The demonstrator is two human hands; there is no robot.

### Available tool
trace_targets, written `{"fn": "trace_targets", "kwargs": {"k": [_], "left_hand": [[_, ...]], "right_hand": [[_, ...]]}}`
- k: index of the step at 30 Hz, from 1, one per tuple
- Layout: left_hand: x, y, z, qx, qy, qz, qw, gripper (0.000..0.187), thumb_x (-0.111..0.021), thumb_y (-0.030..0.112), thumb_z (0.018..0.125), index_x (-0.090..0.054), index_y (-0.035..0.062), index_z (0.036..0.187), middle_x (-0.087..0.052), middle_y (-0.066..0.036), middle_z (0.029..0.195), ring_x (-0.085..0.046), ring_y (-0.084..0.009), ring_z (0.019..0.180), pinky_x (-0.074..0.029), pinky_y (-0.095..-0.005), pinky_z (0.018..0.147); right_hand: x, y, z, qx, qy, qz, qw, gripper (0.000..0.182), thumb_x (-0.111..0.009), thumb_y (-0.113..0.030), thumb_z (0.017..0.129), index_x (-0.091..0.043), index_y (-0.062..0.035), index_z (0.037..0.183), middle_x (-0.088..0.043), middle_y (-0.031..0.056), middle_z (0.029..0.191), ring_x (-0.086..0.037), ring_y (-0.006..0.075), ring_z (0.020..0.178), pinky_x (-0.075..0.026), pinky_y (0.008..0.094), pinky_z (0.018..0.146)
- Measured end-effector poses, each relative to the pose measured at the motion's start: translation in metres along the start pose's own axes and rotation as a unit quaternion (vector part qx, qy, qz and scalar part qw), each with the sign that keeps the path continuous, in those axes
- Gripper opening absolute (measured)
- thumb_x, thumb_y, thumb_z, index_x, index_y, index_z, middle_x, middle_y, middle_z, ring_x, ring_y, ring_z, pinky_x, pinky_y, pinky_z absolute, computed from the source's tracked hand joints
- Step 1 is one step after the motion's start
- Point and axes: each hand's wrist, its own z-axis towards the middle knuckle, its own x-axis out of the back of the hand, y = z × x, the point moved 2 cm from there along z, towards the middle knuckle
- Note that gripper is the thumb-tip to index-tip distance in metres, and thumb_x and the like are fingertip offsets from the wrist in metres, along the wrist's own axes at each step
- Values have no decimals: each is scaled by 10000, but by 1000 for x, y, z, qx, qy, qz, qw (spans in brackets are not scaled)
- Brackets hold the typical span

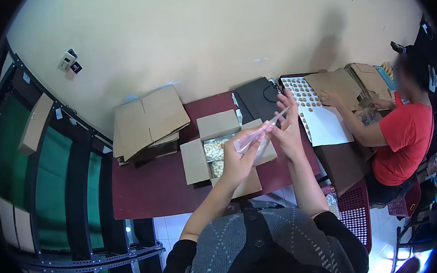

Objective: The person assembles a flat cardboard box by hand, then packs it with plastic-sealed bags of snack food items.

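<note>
Above the right side of an open cardboard box (195,162), both my hands hold a clear plastic piece (245,141), perhaps a bag or film. My left hand (241,157) pinches it between thumb and fingers. The thumb of my right hand (287,131) presses on its other end, while the other fingers point up. Pale, nut-like pieces in clear packs (214,150) lie inside the box, whose flaps are spread out. The box stands on a dark red table (146,189).
Flattened cardboard (149,118) is stacked at the table's back left. At the right, a co-worker in a red shirt (406,138) handles cardboard beside a sheet of round brown stickers (324,124). A red crate (352,203) stands below. Shelves (75,187) line the left.
</note>
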Motion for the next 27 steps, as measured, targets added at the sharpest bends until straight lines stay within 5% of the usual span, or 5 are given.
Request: {"fn": "trace_targets", "kwargs": {"k": [2, 6, 16, 22, 27], "left_hand": [[4, -1, -2, -1, 9, -32, 999, 247, -645, 98, 875, -645, -23, 1091, -662, -112, 1064, -601, -136, 993, -448, -283, 899], [30, -16, -5, 29, 77, 116, 990, 179, -680, 129, 850, -703, -17, 952, -704, -115, 932, -634, -128, 862, -477, -272, 812], [76, -35, -12, 90, -29, 7, 996, 335, -483, 267, 970, -654, 15, 1108, -675, -116, 1058, -585, -176, 1043, -324, -365, 1049], [108, -49, -20, -4, -41, 243, 969, 787, -680, 199, 830, -220, 95, 1460, -285, -140, 1483, -405, -284, 1281, -297, -440, 1071], [74, -77, -71, 287, -216, -5, 933, 1214, -803, 19, 663, 44, 285, 1490, -246, -162, 1474, -446, -283, 1238, -424, -416, 990]], "right_hand": [[8, 10, -1, -135, -165, 98, 972, 298, -748, -117, 759, -639, 5, 1008, -620, 107, 1100, -564, 166, 1037, -451, 321, 885], [21, 9, -11, -255, -105, 81, 958, 114, -724, -86, 799, -674, 1, 854, -684, 48, 767, -618, 100, 737, -482, 262, 733], [14, 22, -13, -132, -193, -100, 967, 314, -521, -240, 964, -690, 24, 993, -698, 70, 876, -595, 98, 732, -463, 243, 698], [24, 37, -13, -205, -2, -45, 978, 338, -510, -243, 971, -664, 56, 1002, -694, 124, 913, -635, 123, 703, -490, 215, 657], [44, 80, -7, -256, -2, -17, 967, 308, -498, -55, 923, -549, 95, 1187, -588, 217, 1178, -670, 226, 848, -532, 283, 757]]}}
